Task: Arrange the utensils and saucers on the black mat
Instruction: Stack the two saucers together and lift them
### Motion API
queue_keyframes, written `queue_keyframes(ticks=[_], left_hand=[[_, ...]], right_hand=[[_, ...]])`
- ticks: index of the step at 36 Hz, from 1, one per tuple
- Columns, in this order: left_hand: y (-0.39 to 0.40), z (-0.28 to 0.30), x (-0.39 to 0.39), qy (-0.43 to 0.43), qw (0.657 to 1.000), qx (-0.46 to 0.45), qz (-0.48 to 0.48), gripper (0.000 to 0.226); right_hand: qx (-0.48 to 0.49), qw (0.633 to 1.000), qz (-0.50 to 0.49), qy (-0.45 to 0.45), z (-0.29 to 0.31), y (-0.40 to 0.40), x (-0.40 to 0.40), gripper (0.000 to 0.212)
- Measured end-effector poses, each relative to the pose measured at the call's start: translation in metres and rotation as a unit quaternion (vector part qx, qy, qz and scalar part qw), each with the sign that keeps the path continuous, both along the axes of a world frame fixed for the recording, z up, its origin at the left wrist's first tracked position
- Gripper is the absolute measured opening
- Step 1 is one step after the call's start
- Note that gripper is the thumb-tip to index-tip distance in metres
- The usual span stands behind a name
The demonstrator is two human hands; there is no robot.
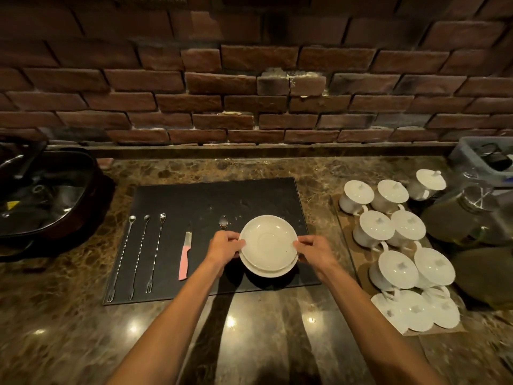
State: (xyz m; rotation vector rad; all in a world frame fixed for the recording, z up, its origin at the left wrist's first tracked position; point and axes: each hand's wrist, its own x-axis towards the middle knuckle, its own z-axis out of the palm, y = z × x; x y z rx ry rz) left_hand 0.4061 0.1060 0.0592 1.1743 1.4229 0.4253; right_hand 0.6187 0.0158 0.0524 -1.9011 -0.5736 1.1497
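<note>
A black mat [211, 195] lies on the marble counter. Both my hands hold a small stack of white saucers [268, 243] over the mat's right half: my left hand [223, 245] grips its left rim and my right hand [313, 252] its right rim. Three long twisted bar spoons [137, 254] with fork ends lie side by side on the mat's left part. A pink-handled knife [184, 257] lies to their right. A small spoon [223, 221] shows just above my left hand, its handle hidden.
Several white lidded cups [388, 229] stand on a board at the right, with glass jars [469, 215] and a plastic bin [483, 159] behind. A dark pot [47, 195] with a glass lid sits at the left. A brick wall backs the counter.
</note>
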Motion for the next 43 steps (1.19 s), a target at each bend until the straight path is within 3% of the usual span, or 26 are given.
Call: queue_keyframes(ticks=[11,21,34,43], left_hand=[[0.023,-0.033,0.026,-0.008,0.999,-0.019,0.034,0.023],[0.032,-0.062,0.035,-0.049,0.993,-0.057,0.096,0.016],[0.034,-0.08,0.037,-0.023,0.99,-0.088,0.108,0.024],[0.038,-0.079,0.032,-0.018,0.989,-0.102,0.105,0.027]], right_hand=[[-0.007,0.997,-0.059,-0.057,-0.031,0.03,0.009,0.025],[-0.022,0.995,-0.031,-0.089,-0.075,0.05,0.012,0.016],[-0.006,0.998,0.007,-0.064,-0.091,0.058,0.014,0.022],[-0.045,0.999,-0.016,-0.014,-0.095,0.057,0.022,0.011]])
